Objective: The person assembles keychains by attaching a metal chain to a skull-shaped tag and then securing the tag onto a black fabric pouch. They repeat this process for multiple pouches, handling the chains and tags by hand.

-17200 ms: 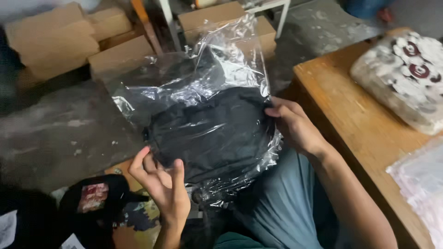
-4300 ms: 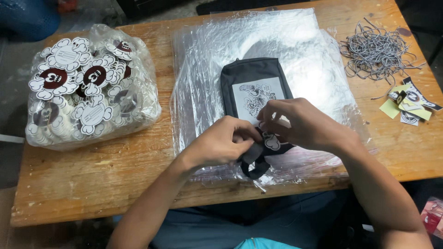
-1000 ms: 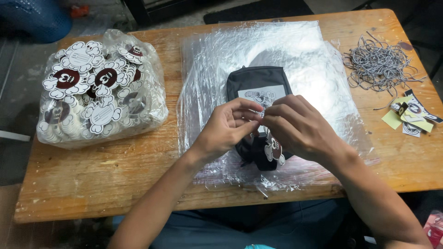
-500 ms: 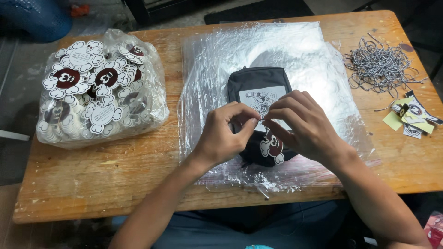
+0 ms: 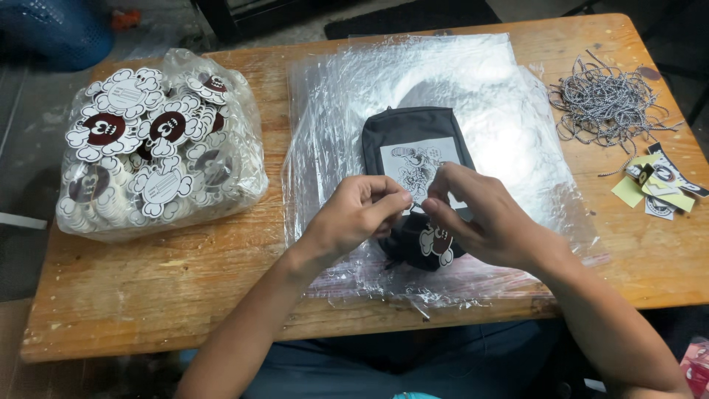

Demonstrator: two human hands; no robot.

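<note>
Bare wood shows along the near edge of the wooden desk (image 5: 170, 295) and in the strip between the clear plastic bag of cloud-shaped paper tags (image 5: 159, 144) and the stack of clear plastic sleeves (image 5: 509, 96); a hand can pass there. The bag blocks the left side. The tangle of grey cords (image 5: 602, 96) and the small pile of printed stickers (image 5: 657, 188) crowd the right edge. The black fabric pouch (image 5: 413, 133) sits mid-sleeve, with both hands over its near end.
</note>
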